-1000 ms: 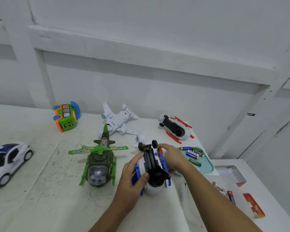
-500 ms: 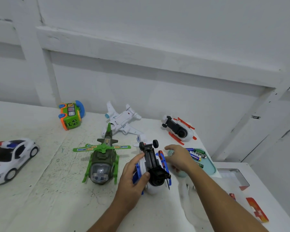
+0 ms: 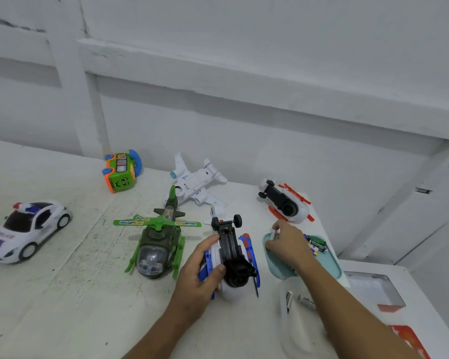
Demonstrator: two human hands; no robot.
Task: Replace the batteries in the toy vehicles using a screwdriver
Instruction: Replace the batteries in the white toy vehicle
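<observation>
The blue-and-white toy [image 3: 231,255] lies upside down on the surface [image 3: 75,294], wheels and black underside facing up. The left hand [image 3: 200,275] grips its left side, thumb over the blue skid and fingers curled against the white body. Just right of this toy sits a teal tray [image 3: 278,268]. Above the tray's near end the right hand [image 3: 287,244] pinches a small pale object [image 3: 274,233], too blurred to name. Loose batteries [image 3: 315,243] lie in the tray just beyond that hand. A green helicopter [image 3: 158,244] stands just left of the upturned toy.
</observation>
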